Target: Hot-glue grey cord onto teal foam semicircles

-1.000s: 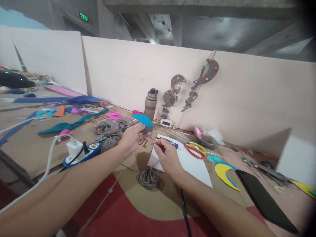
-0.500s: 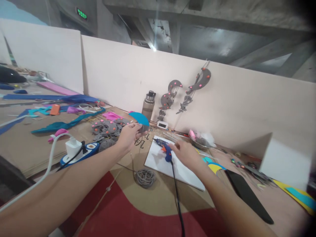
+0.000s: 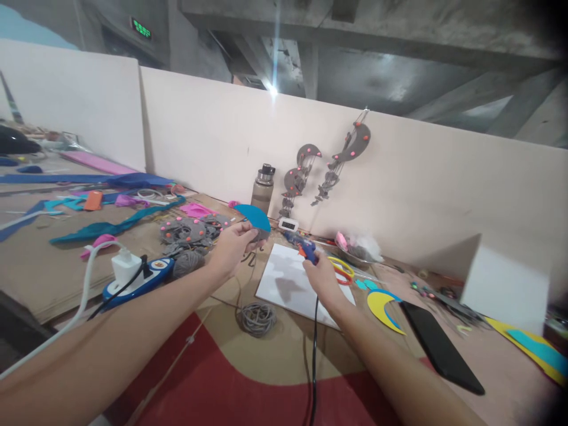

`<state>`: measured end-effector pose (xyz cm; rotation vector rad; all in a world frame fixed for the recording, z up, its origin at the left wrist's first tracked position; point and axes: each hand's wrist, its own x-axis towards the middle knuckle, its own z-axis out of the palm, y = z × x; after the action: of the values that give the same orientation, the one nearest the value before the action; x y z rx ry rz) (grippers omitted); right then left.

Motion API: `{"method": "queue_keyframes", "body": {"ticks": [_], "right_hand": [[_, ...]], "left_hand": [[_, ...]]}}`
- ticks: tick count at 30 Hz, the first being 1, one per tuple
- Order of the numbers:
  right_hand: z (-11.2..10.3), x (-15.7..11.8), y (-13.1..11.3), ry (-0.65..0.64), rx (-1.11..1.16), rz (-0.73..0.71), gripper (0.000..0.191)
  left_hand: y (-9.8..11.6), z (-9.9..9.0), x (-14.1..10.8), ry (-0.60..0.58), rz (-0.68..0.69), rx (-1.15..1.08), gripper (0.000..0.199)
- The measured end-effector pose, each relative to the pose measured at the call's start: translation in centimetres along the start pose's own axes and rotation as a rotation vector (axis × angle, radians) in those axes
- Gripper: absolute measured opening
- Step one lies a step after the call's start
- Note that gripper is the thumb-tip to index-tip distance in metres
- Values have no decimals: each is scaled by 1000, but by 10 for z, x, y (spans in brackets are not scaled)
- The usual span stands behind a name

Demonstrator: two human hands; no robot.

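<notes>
Between the fingers of my left hand (image 3: 239,242) is a blue felt piece (image 3: 255,216) with a grey layer along its lower edge. A strand of grey cord hangs below that hand toward a loose coil of grey cord (image 3: 257,318). My right hand (image 3: 322,275) is wrapped round the handle of a blue glue gun (image 3: 307,248) with an orange trigger. The gun is raised over the white board (image 3: 281,281), its nozzle pointing left and away from me. A black cable (image 3: 315,355) runs from it toward me.
Scissors (image 3: 344,272) with yellow and red handles, a yellow felt crescent (image 3: 382,310) and a black phone-like slab (image 3: 441,346) lie to the right. A bottle (image 3: 262,189) stands behind. At left are a blue power strip (image 3: 137,284) and grey crescents (image 3: 186,231).
My right hand has closed round the glue gun and lifted it off the white board. My left hand still holds the blue felt piece in about the same place.
</notes>
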<state>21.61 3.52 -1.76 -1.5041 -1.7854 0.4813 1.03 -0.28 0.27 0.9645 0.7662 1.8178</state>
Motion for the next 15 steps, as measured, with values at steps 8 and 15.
{"method": "queue_keyframes", "body": {"ticks": [8, 15], "right_hand": [[3, -22, -20, 30, 733, -76, 30], [-3, -28, -25, -119, 792, -65, 19]], "left_hand": [[-7, -8, 6, 16, -21, 31, 21], [-9, -4, 1, -1, -61, 81, 20]]}}
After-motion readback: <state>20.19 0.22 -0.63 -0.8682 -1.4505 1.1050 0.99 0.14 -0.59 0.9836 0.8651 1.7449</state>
